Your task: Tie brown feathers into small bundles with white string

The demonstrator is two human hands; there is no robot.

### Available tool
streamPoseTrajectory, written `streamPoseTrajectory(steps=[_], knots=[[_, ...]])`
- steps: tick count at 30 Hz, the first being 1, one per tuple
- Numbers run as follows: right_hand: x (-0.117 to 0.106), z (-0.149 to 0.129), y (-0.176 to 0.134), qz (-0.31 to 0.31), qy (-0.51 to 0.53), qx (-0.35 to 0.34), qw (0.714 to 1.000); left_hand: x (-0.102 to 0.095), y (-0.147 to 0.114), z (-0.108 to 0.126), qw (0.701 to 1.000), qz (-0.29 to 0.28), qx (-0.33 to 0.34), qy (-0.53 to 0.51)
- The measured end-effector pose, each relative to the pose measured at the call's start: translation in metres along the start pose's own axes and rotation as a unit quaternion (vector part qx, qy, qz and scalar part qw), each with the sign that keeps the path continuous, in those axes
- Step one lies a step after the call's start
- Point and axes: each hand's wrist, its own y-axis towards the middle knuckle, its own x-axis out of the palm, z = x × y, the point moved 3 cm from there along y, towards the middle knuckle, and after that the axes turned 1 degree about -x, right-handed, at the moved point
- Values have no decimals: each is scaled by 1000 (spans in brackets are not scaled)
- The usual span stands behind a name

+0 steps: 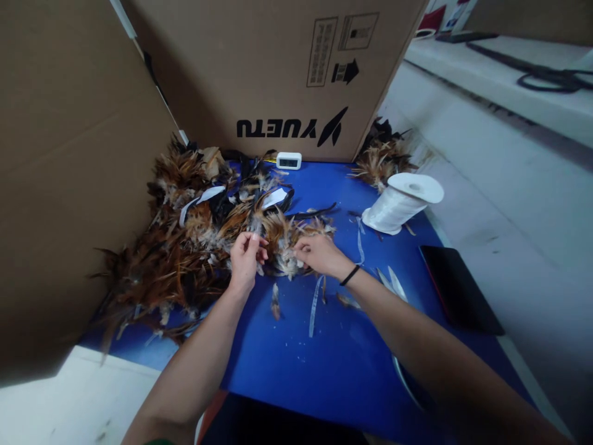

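My left hand [245, 258] is closed at the near edge of the brown feathers [180, 266], thumb against curled fingers. Whatever may be pinched there is too small to make out. My right hand [320, 254], with a black band on its wrist, has its fingertips pinched at a small clump of pale, fluffy feathers [288, 262] between the two hands. A loose feather [276, 301] lies on the blue tabletop [278, 364] below them. Near it is a clear narrow ribbon strip [315, 309]. Scissors [393, 284] lie partly hidden under my right forearm.
A white spool of ribbon [398, 204] stands at right, near a dark phone-like slab [458, 287]. Large cardboard boxes [259, 74] wall the back and left. A small white digital display [288, 161] sits at the back, and more feathers [384, 157] lie at back right.
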Motion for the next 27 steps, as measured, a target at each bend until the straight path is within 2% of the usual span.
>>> streamPoseTrajectory(steps=[5,8,10,11,13,16,17,19,23,25,27], knots=[[-18,2,-5,13,168,49,985,1,-1,0,1000,-7,-2,-13],[-27,2,-8,10,225,65,972,1,-1,1,1000,-6,-3,-11],[-31,5,-9,-1,219,63,974,2,-2,1,1000,-7,-3,-12],[-34,6,-9,7,186,55,981,2,-2,2,1000,-7,-3,-14],[-40,7,-11,68,69,17,995,2,-2,2,1000,-8,-3,-17],[-40,-4,-21,169,-99,-70,978,2,-2,1,1000,-8,-6,-14],[-35,-11,-25,174,-134,-95,971,2,-2,1,1000,-9,-6,-12],[-20,-24,-33,147,-203,-124,960,2,-2,2,1000,-11,-6,-9],[9,-35,-39,104,-342,-120,926,1,-2,2,1000,-7,0,-12],[13,-31,-34,94,-356,-102,924,1,-2,3,1000,-5,6,-13],[9,-26,-26,95,-318,-92,939,0,-1,3,1000,-6,11,-13]])
